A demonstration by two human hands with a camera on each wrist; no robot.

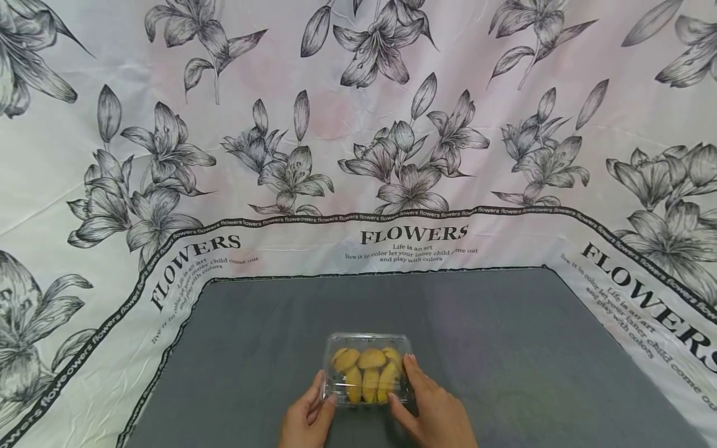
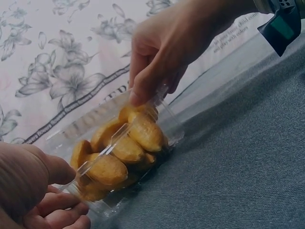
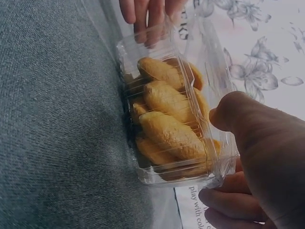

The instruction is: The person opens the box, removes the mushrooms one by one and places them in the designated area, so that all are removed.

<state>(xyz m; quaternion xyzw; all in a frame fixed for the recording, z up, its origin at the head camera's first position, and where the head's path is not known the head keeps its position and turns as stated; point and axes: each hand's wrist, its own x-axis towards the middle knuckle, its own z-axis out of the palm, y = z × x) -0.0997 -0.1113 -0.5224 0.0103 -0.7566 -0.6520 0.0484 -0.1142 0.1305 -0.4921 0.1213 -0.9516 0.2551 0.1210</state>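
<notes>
A clear plastic clamshell box (image 1: 370,337) stands near the front middle of the grey cloth. Inside lie several golden-brown, mushroom-shaped pastries (image 1: 370,373), their rounded caps toward the far side. My left hand (image 1: 308,417) grips the box's left end, thumb near its front corner. At the opposite end my right hand (image 1: 434,407) holds it between thumb and fingers. In the left wrist view, the left thumb and fingers (image 2: 57,207) are at the box's rim. The right wrist view shows the right thumb (image 3: 228,109) over the clear edge, with fingers curled below it.
Grey cloth (image 1: 269,330) covers the table surface. A white curtain (image 1: 313,249) printed with black flowers and lettering surrounds it at the back and both sides. A dark band with a device (image 2: 283,28) sits on the right wrist.
</notes>
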